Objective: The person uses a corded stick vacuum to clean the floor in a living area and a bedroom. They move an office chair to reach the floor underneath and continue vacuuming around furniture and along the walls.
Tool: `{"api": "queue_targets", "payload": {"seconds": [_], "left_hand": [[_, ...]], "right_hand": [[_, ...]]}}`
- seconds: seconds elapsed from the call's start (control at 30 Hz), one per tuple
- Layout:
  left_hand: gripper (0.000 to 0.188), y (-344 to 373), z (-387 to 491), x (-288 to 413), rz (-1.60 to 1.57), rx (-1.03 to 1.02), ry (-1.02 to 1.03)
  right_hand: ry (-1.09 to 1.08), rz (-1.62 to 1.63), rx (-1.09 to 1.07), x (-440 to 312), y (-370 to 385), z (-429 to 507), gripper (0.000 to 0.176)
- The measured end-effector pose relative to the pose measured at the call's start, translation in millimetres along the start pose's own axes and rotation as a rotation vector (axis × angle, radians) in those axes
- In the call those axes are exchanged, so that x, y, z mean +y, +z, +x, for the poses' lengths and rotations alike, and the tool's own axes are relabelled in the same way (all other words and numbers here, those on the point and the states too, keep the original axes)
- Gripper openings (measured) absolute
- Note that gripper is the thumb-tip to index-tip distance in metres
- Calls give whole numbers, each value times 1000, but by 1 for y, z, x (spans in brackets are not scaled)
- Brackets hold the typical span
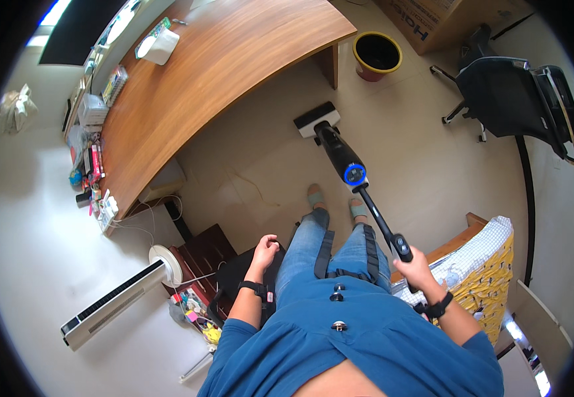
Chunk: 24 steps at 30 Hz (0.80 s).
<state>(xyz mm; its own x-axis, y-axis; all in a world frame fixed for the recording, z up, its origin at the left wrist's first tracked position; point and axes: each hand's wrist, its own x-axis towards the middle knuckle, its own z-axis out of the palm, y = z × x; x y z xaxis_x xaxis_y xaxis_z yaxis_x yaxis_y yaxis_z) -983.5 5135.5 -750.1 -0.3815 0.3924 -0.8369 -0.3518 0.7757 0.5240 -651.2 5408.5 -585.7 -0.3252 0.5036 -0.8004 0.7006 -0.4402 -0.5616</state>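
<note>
My right hand (413, 268) is wrapped around the black handle of a cordless floor cleaner (342, 154). The cleaner slants away from me, and a blue ring glows around the display on its body. Its wide black-and-white floor head (316, 119) rests on the beige tiled floor (262, 164), right of the desk. My left hand (265, 252) hovers at my left side with its fingers curled, over or beside a black chair (242, 273). I see nothing held in it, though its palm is hidden, and contact with the chair cannot be told.
A curved wooden desk (227, 54) reaches across the upper left. Beyond it stand a yellow-rimmed bucket (377, 53), a cardboard box (416, 25) and a black office chair (500, 97). A white tower fan (115, 302) is at left, a bed (485, 268) at right. A thin cord (254, 186) lies on the floor.
</note>
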Motion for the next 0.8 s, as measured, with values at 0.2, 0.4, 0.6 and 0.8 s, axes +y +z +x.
{"api": "queue_targets", "payload": {"seconds": [0.2,0.4,0.6,0.8], "left_hand": [[31,-17,0,3,58,41,-18],[31,-28,-6,3,5,64,13],[30,-41,-24,-17,-47,140,-33],[30,-32,-39,-40,-93,192,-45]], "right_hand": [[-121,195,29,-47,47,98,15],[-260,201,68,-111,91,214,11],[-274,198,-35,-181,102,299,11],[-325,166,-183,-196,110,325,13]]}}
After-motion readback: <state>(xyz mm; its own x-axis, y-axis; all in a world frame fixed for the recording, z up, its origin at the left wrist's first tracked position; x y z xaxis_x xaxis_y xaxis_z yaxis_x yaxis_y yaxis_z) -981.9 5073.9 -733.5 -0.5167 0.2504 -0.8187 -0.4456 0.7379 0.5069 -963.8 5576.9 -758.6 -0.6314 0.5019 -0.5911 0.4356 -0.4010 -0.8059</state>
